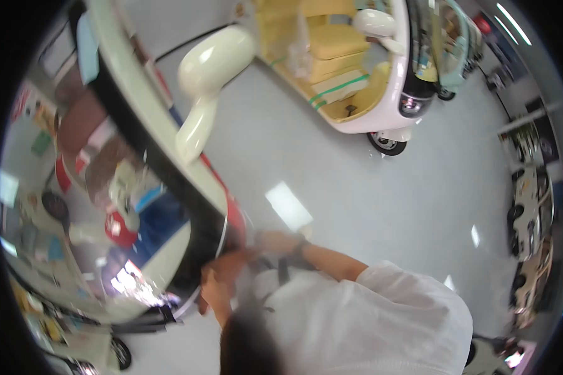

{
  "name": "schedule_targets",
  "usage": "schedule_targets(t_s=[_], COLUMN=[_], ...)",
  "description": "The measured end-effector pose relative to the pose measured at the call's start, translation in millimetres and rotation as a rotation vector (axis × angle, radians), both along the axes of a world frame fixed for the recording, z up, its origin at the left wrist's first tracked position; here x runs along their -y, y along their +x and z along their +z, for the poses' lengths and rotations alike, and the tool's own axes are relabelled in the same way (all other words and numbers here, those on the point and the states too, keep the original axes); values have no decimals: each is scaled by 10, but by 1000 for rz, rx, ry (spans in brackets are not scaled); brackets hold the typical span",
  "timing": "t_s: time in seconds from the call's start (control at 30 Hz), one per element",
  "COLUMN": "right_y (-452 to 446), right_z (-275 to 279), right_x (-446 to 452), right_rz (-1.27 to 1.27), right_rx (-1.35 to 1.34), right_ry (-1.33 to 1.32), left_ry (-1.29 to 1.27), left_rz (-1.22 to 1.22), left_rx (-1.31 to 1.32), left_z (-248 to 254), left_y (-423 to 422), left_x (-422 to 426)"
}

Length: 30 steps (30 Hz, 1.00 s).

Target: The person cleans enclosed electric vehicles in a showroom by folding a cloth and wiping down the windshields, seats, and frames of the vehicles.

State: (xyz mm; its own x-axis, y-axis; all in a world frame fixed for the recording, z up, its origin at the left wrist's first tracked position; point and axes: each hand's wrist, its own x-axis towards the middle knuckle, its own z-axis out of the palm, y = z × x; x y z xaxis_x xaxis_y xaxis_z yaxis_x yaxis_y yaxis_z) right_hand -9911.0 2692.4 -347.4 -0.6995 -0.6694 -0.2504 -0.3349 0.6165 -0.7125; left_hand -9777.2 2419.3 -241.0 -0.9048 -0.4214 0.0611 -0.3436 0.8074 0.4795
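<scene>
A small cream-coloured vehicle with a red lower body and a dark-edged windshield fills the left side. Beside its lower front edge, my left hand has its fingers bent round a blurred reddish-brown shape that I cannot identify. My right hand reaches in close by from the right, with a dark band on the wrist. Motion smears its fingers, so their hold is unclear. A white shirt covers the body below, and a dark blur hides part of the left forearm.
The vehicle's cream side mirror sticks out above my hands. A pink and white small vehicle with yellow seats stands across the grey floor. Behind it is a pale green one. Pictures of cars line the right wall.
</scene>
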Motion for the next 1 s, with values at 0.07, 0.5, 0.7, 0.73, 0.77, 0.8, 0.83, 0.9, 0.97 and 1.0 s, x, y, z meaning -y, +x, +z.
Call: schedule_targets(t_s=[0.07,0.5,0.7,0.73,0.77,0.8,0.83,0.9,0.97,1.0], right_y=[-42,-215,-148,-159,-195,-259,-329,-508,-767,-909], right_z=[197,262,268,356,409,459,472,489,496,509], right_x=[-397,-3145,-3923,-3986,-4069,-4154,-4221,-4363,-4544,-4655], right_rz=[-54,-755,-1153,-1211,-1266,-1333,-1333,-1337,-1258,-1195], right_rx=[28,100,-28,-23,-20,-19,-14,2,50,69], right_ry=[5,93,-71,-81,-90,-122,-131,-152,-156,-134], left_ry=[-14,238,-86,-99,-109,-112,-114,-24,158,189], left_rz=[-130,-901,-1018,-1056,-1092,-1090,-1090,-1075,-1041,-1005], left_rx=[79,184,253,272,288,295,300,312,325,239], left_z=[-399,662,881,995,1083,1142,1190,1210,1207,1204], left_y=[-34,-2297,-3125,-3197,-3267,-3347,-3432,-3689,-3981,-4138], left_x=[-4,-2376,-3694,-3873,-4029,-4195,-4334,-4589,-4784,-4906])
